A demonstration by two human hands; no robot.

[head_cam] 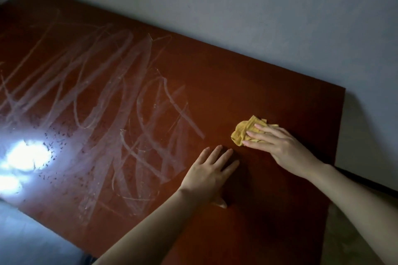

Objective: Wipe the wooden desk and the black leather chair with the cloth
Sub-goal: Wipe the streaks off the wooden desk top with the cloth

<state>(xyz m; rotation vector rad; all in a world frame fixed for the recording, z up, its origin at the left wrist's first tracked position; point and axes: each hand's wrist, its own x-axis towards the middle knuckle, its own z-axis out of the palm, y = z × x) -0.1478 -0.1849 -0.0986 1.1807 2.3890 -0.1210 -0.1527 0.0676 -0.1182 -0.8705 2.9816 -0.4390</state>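
Head view: right hand (286, 148) on yellow cloth (242, 131), left hand (209, 175) on desk (204, 66).

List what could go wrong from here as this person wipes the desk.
The yellow cloth is bunched small under the flat right hand, so it may slip free. The left hand resting flat on the wooden desk could leave prints. The pale streaks could be missed near the glare.
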